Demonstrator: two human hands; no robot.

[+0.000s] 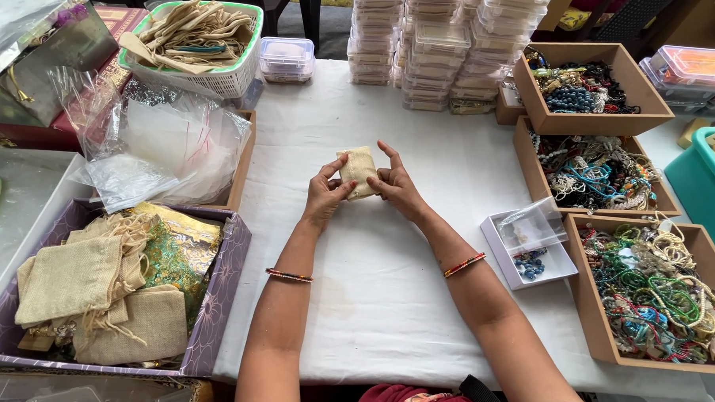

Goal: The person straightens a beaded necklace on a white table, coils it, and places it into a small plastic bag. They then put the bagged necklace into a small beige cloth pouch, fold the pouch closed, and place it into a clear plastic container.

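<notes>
I sit at a table covered with a white cloth [391, 247], crowded on every side. To my left a purple-lined box [219, 309] holds burlap pouches [75, 282] and shiny fabric, with clear plastic bags [173, 144] heaped behind it and a green-rimmed basket [246, 74] of wooden pieces beyond. Stacks of clear lidded containers [447, 39] stand at the far edge. To my right three wooden trays [576, 122] brim with beaded bracelets, and a small white box [502, 255] with blue beads lies open near my forearm.

The small burlap pouch [358, 171] is pale tan, coarse-woven and flat, held upright above the middle of the cloth. My left hand [324, 196] pinches its left edge between thumb and fingers; my right hand [395, 188] grips the right edge the same way, index finger raised. Both wrists wear striped bangles [464, 265].
</notes>
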